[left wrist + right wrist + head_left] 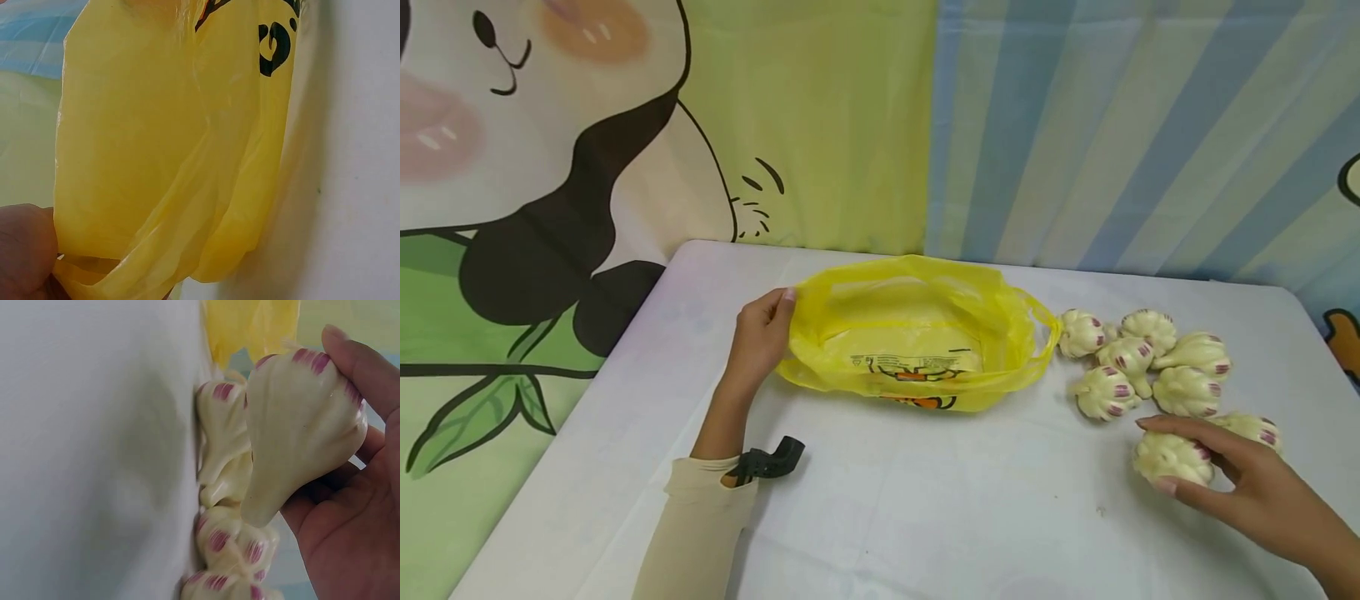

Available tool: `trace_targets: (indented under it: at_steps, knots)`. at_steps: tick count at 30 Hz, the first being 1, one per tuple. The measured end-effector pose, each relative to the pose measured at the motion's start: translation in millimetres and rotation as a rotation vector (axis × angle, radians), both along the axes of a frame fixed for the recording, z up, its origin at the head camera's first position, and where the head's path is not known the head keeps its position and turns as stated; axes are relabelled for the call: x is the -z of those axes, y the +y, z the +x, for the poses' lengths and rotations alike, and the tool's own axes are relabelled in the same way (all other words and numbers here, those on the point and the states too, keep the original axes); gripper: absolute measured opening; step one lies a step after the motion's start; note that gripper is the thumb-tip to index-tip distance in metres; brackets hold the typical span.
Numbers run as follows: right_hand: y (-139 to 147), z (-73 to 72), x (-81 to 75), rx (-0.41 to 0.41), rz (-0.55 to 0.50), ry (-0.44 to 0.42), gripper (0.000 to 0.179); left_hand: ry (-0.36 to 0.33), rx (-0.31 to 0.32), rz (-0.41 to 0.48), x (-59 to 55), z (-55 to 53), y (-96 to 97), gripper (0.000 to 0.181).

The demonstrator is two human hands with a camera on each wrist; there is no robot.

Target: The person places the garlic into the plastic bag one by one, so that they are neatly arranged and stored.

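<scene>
Colours noted: yellow bag, cream garlic bulbs, white worktop.
Black and orange print is seen on the bag; purple-red streaks mark the bulbs; a backdrop striped blue and pale yellow is recorded behind.

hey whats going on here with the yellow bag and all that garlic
A person sits at a white table. Their left hand pinches the left rim of an open yellow plastic bag, holding its mouth open. Their right hand grips one garlic bulb at the near end of a cluster of garlic bulbs lying just right of the bag. The bag looks empty so far; every bulb in view is outside it.
</scene>
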State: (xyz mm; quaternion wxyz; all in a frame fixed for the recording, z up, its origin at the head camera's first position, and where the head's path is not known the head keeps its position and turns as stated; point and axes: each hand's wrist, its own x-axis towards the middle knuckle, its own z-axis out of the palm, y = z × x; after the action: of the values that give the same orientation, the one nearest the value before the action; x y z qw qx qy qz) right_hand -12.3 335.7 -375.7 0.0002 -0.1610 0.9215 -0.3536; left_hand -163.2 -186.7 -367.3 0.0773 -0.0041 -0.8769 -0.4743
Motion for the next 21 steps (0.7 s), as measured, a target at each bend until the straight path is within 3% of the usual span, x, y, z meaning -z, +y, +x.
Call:
trace_targets:
  at_steps: [6,13,21]
  knots:
    - [-17,-11.1,-17.2,-0.042,-0.032,0.035,0.065,-0.008,0.021,0.008,0.2,1.1,-2.2,0.050]
    - [-40,-24.6,-41.2,-0.117,-0.059,0.064,0.066,-0.015,0.149,0.032,5.1,2.3,1.5,0.048]
    - [-59,-45.3,-70.5,-0.198,-0.062,0.106,0.066,-0.022,0.144,0.014,0.9,4.8,4.3,0.048]
